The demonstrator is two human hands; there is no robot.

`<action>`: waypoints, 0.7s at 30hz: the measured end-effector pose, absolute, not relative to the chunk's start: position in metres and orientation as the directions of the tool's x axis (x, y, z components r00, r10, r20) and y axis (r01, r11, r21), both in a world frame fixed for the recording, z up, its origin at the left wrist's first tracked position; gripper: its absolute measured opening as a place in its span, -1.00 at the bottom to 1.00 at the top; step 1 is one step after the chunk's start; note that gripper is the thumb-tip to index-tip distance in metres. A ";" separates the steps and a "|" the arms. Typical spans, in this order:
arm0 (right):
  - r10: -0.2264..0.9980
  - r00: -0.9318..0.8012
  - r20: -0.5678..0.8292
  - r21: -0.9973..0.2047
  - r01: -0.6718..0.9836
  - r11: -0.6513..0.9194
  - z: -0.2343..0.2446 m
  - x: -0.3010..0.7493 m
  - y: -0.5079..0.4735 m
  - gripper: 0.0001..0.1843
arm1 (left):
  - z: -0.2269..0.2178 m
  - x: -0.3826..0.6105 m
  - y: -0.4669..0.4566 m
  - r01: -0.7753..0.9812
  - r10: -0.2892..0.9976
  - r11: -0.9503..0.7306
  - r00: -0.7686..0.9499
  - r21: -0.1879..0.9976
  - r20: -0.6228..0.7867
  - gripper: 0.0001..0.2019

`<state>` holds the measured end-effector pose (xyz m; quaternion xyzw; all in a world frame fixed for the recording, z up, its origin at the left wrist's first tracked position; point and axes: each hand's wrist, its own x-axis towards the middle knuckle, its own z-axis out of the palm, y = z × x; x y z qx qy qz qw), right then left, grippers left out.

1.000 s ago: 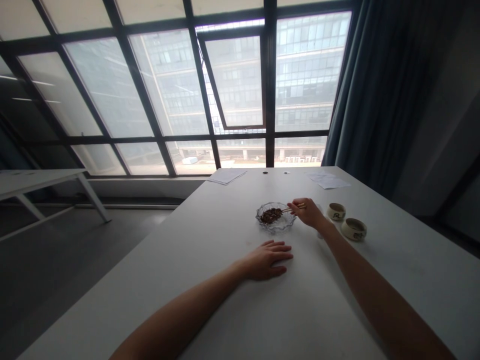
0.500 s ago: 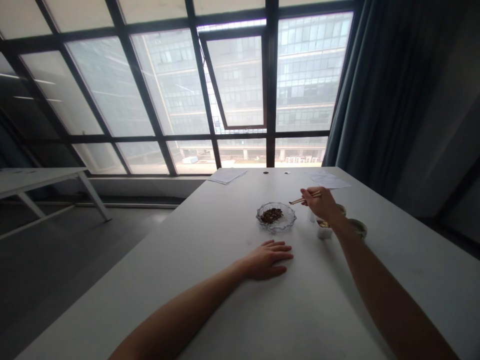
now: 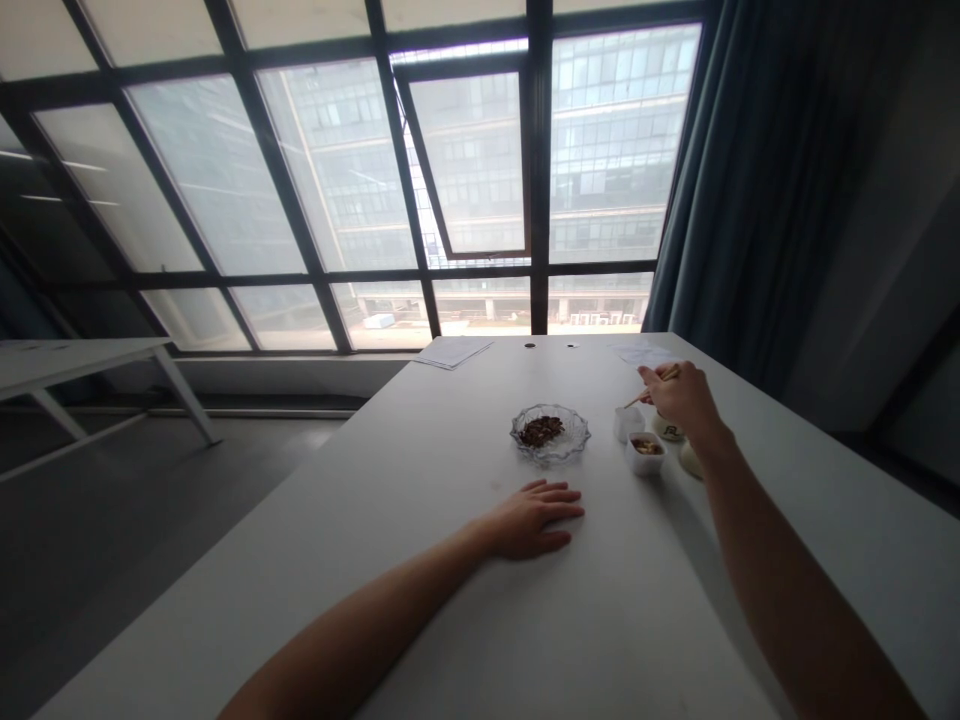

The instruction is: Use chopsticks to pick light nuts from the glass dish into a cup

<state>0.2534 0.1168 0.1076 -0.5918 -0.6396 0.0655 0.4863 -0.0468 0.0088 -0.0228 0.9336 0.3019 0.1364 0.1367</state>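
My right hand (image 3: 681,394) is closed on a pair of wooden chopsticks (image 3: 651,386), held above two small white cups: an empty-looking one (image 3: 625,421) and one with light-coloured bits in it (image 3: 646,452). The chopstick tips point down and left toward the far cup; whether they carry anything is too small to tell. A glass dish (image 3: 550,433) with dark brown pieces sits left of the cups. My left hand (image 3: 534,518) lies flat on the white table (image 3: 420,560), fingers stretched out, in front of the dish.
Two round ceramic bowls (image 3: 688,458) are partly hidden behind my right wrist. Paper sheets (image 3: 454,351) lie at the table's far edge. A dark curtain (image 3: 750,180) hangs at right, large windows behind, and another white table (image 3: 67,362) stands at left.
My right hand with the chopsticks has lifted from the glass dish and moved right, over the small white cups. The left hand has stayed flat in place.
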 end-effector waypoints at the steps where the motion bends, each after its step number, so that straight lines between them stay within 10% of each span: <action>1: 0.818 0.174 0.548 -0.667 0.682 0.301 0.109 0.251 0.115 -0.63 | -0.023 -0.046 0.009 0.526 0.600 -0.781 0.781 0.338 0.171 -0.49; 9: 0.845 -0.092 0.526 -0.767 0.377 0.519 0.093 0.215 0.116 -0.53 | -0.021 -0.045 0.009 0.534 0.605 -0.778 0.779 0.331 0.164 -0.49; 21: 0.829 -0.322 0.458 -0.718 0.415 0.558 0.054 0.180 0.123 -0.49 | -0.020 -0.047 0.009 0.528 0.603 -0.779 0.779 0.338 0.175 -0.49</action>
